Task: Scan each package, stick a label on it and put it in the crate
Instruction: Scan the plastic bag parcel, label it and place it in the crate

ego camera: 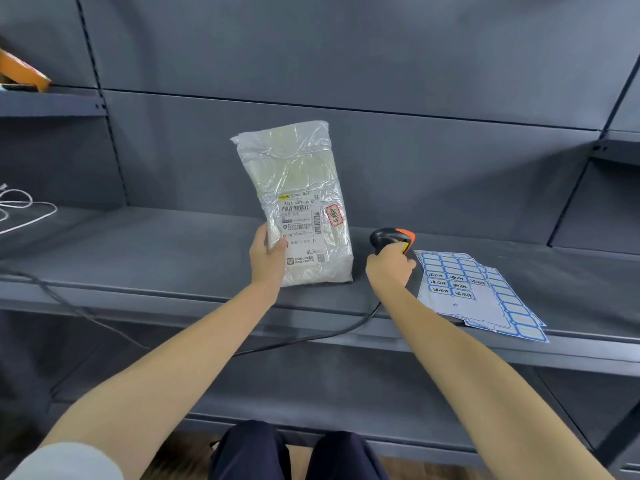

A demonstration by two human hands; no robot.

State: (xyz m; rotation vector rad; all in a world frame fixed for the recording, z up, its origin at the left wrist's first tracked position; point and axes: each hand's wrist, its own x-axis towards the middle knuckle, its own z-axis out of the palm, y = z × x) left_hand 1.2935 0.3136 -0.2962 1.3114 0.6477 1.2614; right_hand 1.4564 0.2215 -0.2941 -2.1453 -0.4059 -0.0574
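Note:
A clear plastic package [298, 188] with a white shipping label and a red stamp stands upright on the grey shelf [173, 258]. My left hand [268, 258] grips its lower left edge, thumb on the label. To its right, my right hand [389, 271] is closed around the handle of a black and orange barcode scanner [391, 239], whose head rests low by the package's bottom right. Sheets of blue-bordered labels [478, 292] lie flat on the shelf just right of that hand. No crate is in view.
The scanner's black cable [311, 336] hangs over the shelf's front edge and runs left. White cords [20, 209] lie at the far left. An orange item [24, 72] sits on the upper left shelf. My knees [294, 452] show below.

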